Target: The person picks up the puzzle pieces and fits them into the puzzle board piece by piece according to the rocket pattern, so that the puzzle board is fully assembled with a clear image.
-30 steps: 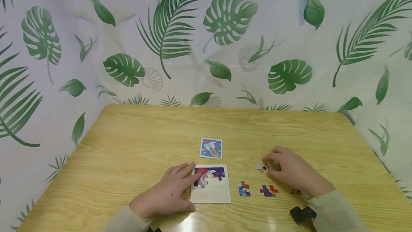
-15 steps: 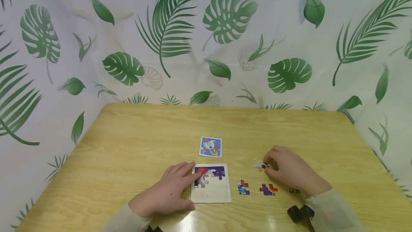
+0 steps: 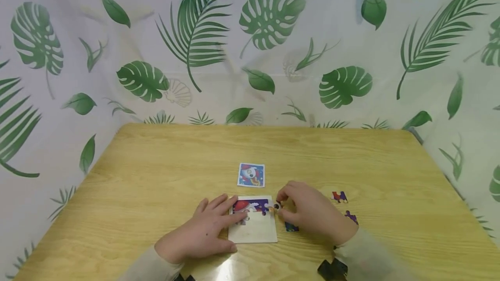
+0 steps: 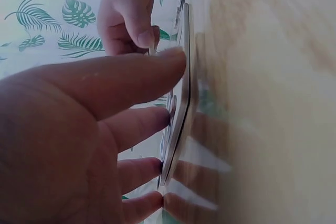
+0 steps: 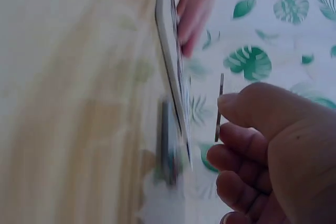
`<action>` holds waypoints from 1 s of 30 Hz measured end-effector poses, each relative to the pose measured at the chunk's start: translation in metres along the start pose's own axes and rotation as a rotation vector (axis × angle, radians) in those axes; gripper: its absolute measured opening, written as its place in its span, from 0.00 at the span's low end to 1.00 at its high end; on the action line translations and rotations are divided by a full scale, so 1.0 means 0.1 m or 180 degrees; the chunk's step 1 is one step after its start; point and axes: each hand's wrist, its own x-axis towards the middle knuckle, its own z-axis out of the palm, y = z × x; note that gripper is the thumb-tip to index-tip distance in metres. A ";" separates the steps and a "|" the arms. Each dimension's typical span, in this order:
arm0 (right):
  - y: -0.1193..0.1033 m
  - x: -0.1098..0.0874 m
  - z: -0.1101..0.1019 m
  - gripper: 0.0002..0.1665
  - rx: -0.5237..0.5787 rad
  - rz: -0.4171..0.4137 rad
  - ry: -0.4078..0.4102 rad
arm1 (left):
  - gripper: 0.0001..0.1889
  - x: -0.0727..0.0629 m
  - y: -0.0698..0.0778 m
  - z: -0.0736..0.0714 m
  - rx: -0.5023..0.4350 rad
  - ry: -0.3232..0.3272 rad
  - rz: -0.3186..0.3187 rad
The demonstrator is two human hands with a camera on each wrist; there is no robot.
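My right hand (image 3: pixel 314 211) pinches a jigsaw piece (image 3: pixel 277 206), white with a black round spot, between thumb and fingers. The piece is at the right edge of a square puzzle tray (image 3: pixel 255 234); in the right wrist view this jigsaw piece (image 5: pixel 220 109) shows edge-on, raised above the table. Joined pieces (image 3: pixel 243 205) with red, white and purple parts fill the tray's top and upper left, partly covered by fingers. My left hand (image 3: pixel 205 231) rests at the tray's left side, fingers extended over the frame and the joined pieces, thumb near its lower left corner.
A small picture card (image 3: pixel 251 175) with a rocket lies behind the tray. A blue loose piece (image 3: pixel 291 227) lies partly under my right hand. Farther right are a red and purple piece (image 3: pixel 340 196) and a purple piece (image 3: pixel 351 217). A leaf-patterned curtain (image 3: pixel 211 68) stands behind the table.
My right hand has lifted the white piece from the table and carried it left to the tray's edge, uncovering a loose piece at right. My left hand stays on the tray.
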 end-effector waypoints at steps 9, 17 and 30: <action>-0.34 0.16 0.25 0.11 -0.0264 0.0007 -0.0158 | 0.42 0.00 0.01 0.02 -0.0003 0.0031 -0.0026; -0.37 0.15 0.32 0.10 -0.0419 -0.0071 -0.0025 | 0.36 0.00 0.01 0.02 -0.0028 0.0043 0.0021; -0.34 0.14 0.39 0.12 -0.0449 -0.0150 0.0115 | 0.37 -0.01 0.00 0.03 0.0031 0.0006 0.0042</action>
